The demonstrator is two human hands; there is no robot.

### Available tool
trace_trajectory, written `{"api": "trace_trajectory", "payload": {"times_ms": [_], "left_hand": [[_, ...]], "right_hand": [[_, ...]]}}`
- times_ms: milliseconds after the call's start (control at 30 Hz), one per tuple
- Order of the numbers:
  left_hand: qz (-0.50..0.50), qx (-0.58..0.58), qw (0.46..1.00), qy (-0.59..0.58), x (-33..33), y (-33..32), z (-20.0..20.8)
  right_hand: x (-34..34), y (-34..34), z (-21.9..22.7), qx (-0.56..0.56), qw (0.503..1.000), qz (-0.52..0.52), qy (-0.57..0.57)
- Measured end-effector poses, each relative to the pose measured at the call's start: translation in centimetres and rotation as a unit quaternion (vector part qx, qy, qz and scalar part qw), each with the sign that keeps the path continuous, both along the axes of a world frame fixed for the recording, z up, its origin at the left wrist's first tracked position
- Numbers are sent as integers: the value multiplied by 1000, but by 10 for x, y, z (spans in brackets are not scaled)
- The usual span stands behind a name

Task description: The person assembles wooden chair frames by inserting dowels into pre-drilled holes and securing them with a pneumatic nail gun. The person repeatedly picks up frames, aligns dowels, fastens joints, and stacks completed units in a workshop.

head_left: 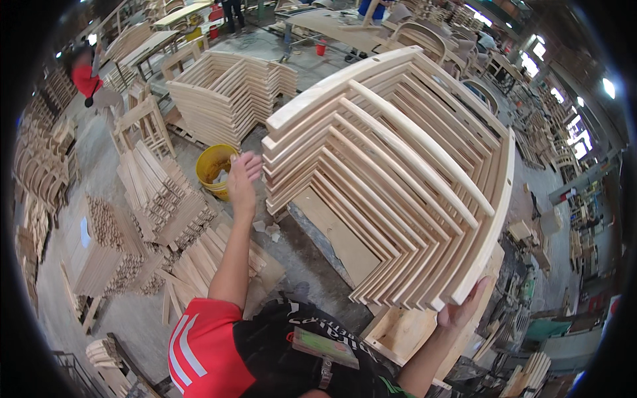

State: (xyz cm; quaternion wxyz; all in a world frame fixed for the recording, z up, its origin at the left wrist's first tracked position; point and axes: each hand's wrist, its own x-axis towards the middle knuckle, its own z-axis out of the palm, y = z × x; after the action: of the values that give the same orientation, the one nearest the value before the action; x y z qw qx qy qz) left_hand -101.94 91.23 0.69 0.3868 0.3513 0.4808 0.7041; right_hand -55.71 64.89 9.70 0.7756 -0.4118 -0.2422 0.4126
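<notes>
In front of me stands a tall stack of pale curved wooden frames (398, 126) with crossbars, nested one on another. My left hand (244, 171) is raised beside the stack's left corner, its fingers apart and holding nothing. At the near right corner, my right hand (461, 310) grips the end of an upper wooden frame; some of its fingers are hidden beneath the wood. A yellow bucket (211, 163) with brownish residue inside stands on the floor just behind my left hand.
Another stack of wooden frames (219, 89) rises beyond the bucket. Bundled wooden strips (109, 255) lie at left. A wooden board (398, 331) is below my right hand. A person in red (86, 79) stands far left, and worktables (332, 26) stand at the back.
</notes>
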Motion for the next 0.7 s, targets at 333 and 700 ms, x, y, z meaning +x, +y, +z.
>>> {"api": "trace_trajectory", "payload": {"times_ms": [333,700], "left_hand": [[-202,-243,884,346,21,-133,-138],[-528,-319,566,547,43,-347,-164]], "right_hand": [[-29,-128,-49,-136,987,10,-88],[-117,-284,-132,-284,936,152,-139]]}}
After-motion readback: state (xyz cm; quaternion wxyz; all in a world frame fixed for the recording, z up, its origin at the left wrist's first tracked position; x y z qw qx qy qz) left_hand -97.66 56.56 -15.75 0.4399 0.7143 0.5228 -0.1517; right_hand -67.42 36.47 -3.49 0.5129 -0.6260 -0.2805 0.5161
